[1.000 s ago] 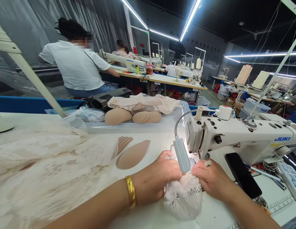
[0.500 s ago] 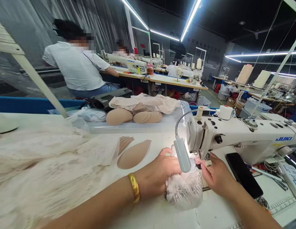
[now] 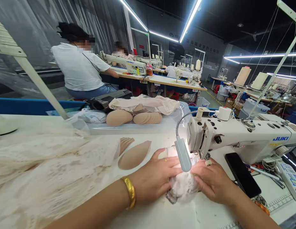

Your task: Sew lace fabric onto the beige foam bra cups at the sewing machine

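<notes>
A small piece of white lace fabric (image 3: 183,186) lies bunched under the head of the white sewing machine (image 3: 243,133). My left hand (image 3: 155,175), with a gold bangle at its wrist, rests on the fabric's left side, fingers stretched out and spread. From the right, my right hand (image 3: 212,178) grips the fabric's edge close to the needle area, its fingers pressed together. The grey lamp head (image 3: 183,154) hangs in front and hides the needle and some fingertips. Beige pads (image 3: 135,156) lie on the table to the left of my left hand.
Cream lace (image 3: 50,171) covers the table's left side. Behind, a clear plastic lid (image 3: 97,128) bears stacked beige pads (image 3: 148,117) and lace. A black phone (image 3: 243,175) lies right of my right hand, near a ruler scale. A co-worker in white (image 3: 78,68) sits at another machine.
My left hand has flattened and its fingers have spread over the fabric. My right hand has shifted left onto the lace, which is now more bunched between both hands.
</notes>
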A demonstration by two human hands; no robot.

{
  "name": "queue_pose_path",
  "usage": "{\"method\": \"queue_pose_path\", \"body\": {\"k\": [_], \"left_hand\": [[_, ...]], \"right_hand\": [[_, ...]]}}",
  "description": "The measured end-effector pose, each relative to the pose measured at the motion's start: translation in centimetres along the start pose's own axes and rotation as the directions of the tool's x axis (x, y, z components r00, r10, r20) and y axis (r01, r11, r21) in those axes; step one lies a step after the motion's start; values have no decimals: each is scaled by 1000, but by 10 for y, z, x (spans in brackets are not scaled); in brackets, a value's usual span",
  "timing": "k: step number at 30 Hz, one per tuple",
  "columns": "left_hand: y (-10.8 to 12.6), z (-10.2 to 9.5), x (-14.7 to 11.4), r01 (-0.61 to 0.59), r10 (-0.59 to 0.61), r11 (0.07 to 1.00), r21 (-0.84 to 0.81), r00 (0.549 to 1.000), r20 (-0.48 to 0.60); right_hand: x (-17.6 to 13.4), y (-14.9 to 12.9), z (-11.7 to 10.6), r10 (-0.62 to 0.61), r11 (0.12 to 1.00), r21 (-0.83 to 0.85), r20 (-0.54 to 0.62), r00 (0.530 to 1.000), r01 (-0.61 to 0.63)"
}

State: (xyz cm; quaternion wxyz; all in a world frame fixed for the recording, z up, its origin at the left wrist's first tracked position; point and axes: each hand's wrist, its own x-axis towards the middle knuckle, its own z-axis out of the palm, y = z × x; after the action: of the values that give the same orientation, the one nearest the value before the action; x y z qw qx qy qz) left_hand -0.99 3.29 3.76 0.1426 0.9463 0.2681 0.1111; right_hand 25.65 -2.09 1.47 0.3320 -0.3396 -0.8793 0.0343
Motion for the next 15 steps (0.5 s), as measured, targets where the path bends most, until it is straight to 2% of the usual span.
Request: {"method": "queue_pose_path", "body": {"k": [3, 7, 10, 15], "left_hand": [[14, 2, -2, 165, -163, 970, 180, 986, -29], [26, 18, 6, 209, -221, 923, 324, 975, 2], [30, 22, 5, 202, -214, 935, 292, 977, 10], [29, 14, -7, 123, -126, 986, 116, 992, 21]], "right_hand": [[3, -6, 5, -47, 998, 33, 74, 996, 44], [2, -1, 19, 10, 989, -147, 143, 990, 11], [-1, 5, 22, 40, 964, -265, 171, 984, 7], [-1, 11, 2, 173, 964, -234, 187, 967, -127]]}}
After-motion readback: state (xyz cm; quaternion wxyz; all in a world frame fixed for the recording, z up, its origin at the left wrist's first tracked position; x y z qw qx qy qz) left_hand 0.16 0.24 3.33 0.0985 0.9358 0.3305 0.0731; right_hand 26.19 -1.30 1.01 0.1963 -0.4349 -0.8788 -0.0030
